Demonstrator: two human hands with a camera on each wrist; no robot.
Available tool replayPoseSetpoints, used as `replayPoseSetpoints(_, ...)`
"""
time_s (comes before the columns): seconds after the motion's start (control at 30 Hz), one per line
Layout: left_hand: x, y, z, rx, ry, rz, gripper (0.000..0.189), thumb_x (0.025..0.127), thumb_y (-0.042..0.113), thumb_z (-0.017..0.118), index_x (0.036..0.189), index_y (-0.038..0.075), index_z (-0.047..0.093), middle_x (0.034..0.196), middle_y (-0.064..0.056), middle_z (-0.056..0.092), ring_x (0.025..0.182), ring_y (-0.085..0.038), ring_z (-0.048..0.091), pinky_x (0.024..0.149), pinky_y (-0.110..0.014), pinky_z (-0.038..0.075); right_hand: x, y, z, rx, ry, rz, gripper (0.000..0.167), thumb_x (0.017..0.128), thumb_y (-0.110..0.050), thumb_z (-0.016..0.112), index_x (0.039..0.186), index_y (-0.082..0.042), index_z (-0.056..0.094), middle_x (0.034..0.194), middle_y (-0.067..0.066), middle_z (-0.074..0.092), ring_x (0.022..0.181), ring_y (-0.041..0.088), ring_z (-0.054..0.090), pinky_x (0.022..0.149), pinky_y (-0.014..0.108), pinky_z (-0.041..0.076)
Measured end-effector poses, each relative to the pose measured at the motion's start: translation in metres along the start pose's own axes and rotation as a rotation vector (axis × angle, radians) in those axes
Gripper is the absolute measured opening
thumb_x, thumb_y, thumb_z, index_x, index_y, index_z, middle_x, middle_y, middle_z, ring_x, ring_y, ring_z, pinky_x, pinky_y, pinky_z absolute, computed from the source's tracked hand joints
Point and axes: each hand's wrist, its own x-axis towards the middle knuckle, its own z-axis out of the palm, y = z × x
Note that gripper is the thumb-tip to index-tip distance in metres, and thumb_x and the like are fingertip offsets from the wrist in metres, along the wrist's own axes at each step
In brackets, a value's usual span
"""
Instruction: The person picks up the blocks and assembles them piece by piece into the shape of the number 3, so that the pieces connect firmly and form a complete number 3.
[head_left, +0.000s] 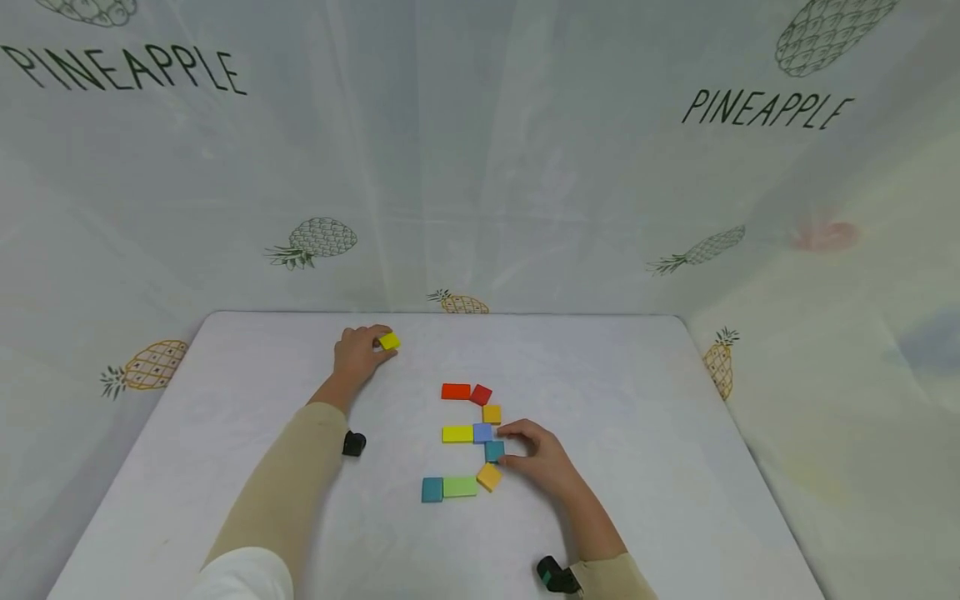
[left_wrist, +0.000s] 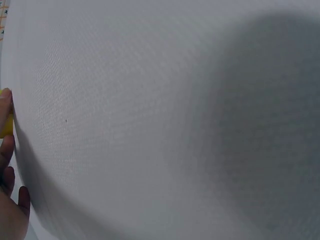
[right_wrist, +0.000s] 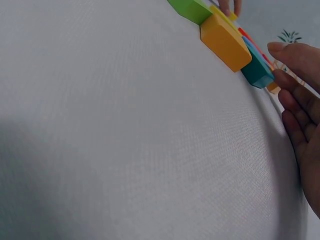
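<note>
At the table's far left, my left hand (head_left: 358, 354) pinches a small yellow block (head_left: 389, 341) between thumb and fingers. That yellow block (left_wrist: 7, 127) shows only partly in the left wrist view. My right hand (head_left: 546, 460) is at the right side of the block figure, thumb and forefinger apart, fingertips beside the teal block (head_left: 494, 452) and the periwinkle block (head_left: 482, 433); whether they touch is unclear. Below these lies a tilted orange block (head_left: 489, 477); above is another orange block (head_left: 491, 414). A long yellow block (head_left: 457, 434) adjoins the periwinkle one.
On the white table (head_left: 637, 400), a long red block (head_left: 456, 392) and a tilted red block (head_left: 481, 394) form the figure's top row. A green block (head_left: 460, 487) and a second teal block (head_left: 432, 490) form its bottom row. A pineapple-printed curtain (head_left: 480, 167) hangs behind.
</note>
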Motion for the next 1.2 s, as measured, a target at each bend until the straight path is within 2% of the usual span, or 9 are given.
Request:
replayPoseSetpoints(0.2, 0.002, -0.001, 0.001, -0.022, -0.009, -0.018, 0.045, 0.089, 0.031, 0.073, 0.128, 0.012, 0.061, 0.093, -0.007, 0.062, 0.09, -0.029, 0.046, 0.078, -0.044, 0.039, 0.0, 0.001, -0.001, 0.008, -0.003, -0.005, 0.033, 0.084, -0.022, 0.078, 0.115, -0.024, 0.068, 0.117, -0.01, 0.062, 0.118, 0.02, 0.051, 0.101, 0.049, 0.04)
replayPoseSetpoints(0.47, -0.005, -0.002, 0.002, -0.052, 0.014, -0.004, 0.042, 0.088, 0.03, 0.074, 0.125, 0.012, 0.063, 0.095, -0.009, 0.064, 0.092, -0.03, 0.046, 0.078, -0.045, 0.039, 0.0, 0.0, 0.0, -0.004, -0.001, -0.001, 0.033, 0.084, -0.023, 0.078, 0.115, -0.025, 0.068, 0.118, -0.01, 0.062, 0.119, 0.02, 0.05, 0.102, 0.05, 0.038)
replayPoseSetpoints(0.73, -0.024, 0.008, 0.0, -0.084, 0.031, 0.02, 0.041, 0.087, 0.026, 0.076, 0.123, 0.011, 0.064, 0.091, -0.007, 0.062, 0.091, -0.03, 0.048, 0.077, -0.045, 0.039, -0.002, -0.005, 0.0, 0.013, 0.008, 0.016, 0.033, 0.084, -0.019, 0.078, 0.115, -0.023, 0.069, 0.118, -0.007, 0.063, 0.121, 0.022, 0.05, 0.104, 0.051, 0.036)
replayPoseSetpoints(0.97, -0.038, 0.02, 0.008, -0.106, -0.004, -0.003, 0.04, 0.087, 0.028, 0.075, 0.122, 0.013, 0.065, 0.091, -0.004, 0.062, 0.091, -0.028, 0.048, 0.078, -0.045, 0.038, -0.001, -0.003, 0.0, 0.009, 0.005, 0.006, 0.033, 0.084, -0.022, 0.077, 0.115, -0.023, 0.068, 0.117, -0.008, 0.062, 0.119, 0.02, 0.051, 0.104, 0.05, 0.037)
replayPoseSetpoints(1.2, -0.049, 0.029, 0.017, -0.111, -0.029, 0.016, 0.038, 0.085, 0.029, 0.077, 0.12, 0.017, 0.066, 0.091, -0.001, 0.062, 0.093, -0.027, 0.049, 0.078, -0.046, 0.037, -0.002, -0.005, -0.001, 0.028, 0.005, -0.017, 0.033, 0.084, -0.021, 0.078, 0.115, -0.02, 0.068, 0.115, -0.006, 0.063, 0.117, 0.023, 0.052, 0.103, 0.051, 0.037)
